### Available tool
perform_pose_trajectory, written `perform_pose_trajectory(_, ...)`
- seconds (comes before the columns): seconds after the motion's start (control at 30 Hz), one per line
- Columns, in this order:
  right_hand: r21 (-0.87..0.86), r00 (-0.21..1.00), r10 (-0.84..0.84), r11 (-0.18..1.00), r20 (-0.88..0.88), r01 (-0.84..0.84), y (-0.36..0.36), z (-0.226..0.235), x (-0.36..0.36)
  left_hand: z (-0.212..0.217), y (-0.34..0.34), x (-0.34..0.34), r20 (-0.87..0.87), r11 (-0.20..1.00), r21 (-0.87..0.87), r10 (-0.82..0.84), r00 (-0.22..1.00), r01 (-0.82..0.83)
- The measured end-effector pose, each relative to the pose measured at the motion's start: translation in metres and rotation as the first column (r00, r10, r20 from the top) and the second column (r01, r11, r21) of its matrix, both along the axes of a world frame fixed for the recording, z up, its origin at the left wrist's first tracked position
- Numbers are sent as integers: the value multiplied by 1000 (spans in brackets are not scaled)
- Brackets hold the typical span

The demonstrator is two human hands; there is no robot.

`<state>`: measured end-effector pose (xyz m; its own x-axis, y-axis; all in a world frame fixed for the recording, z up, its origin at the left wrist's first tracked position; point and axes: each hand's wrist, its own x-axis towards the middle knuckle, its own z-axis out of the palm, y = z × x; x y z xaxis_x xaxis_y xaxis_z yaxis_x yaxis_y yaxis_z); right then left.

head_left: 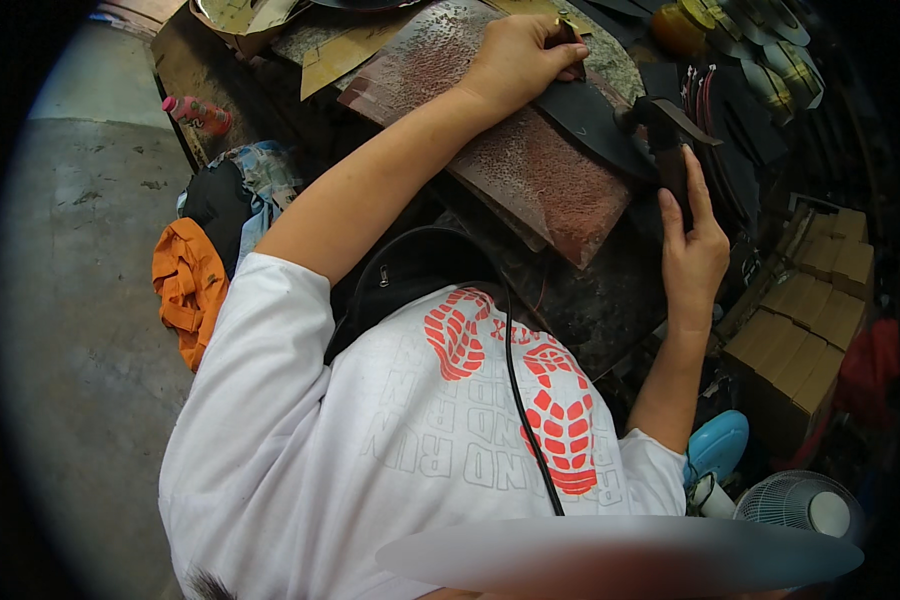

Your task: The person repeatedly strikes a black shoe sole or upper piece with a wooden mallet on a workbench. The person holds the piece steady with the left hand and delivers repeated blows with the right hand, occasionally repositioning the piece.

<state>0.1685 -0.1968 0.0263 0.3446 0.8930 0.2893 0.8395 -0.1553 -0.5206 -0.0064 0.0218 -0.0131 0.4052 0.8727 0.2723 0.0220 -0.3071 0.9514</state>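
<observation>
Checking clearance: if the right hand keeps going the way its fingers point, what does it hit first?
The right hand points up the picture along the dark tool handle it grips. Straight on, it would first meet the tool's head, resting on the black sheet. Depth is hard to judge.

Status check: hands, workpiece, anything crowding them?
Left hand pins black sheet on rusty plate. Right hand grips dark-handled tool at sheet's edge. Clutter nearby, nothing between hands.
</observation>
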Motion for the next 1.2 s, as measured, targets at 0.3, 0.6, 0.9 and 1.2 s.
perform_pose_trajectory(0.3,657,876,409,738,-254,-154,-2,121,-11,20,-13,5,-230,746,666,209,951,-3)
perform_pose_trajectory(0.6,-34,1000,7,999,24,-7,-3,9,5,10,-14,4,-158,886,449,209,965,-118)
perform_pose_trajectory(0.9,3,1000,-20,1000,2,20,-9,2,9,-1,-6,1,-34,998,50,31,999,-30)
perform_pose_trajectory(1.2,707,887,384,700,-256,-99,8,115,-24,17,-19,8,-221,679,734,214,951,18)
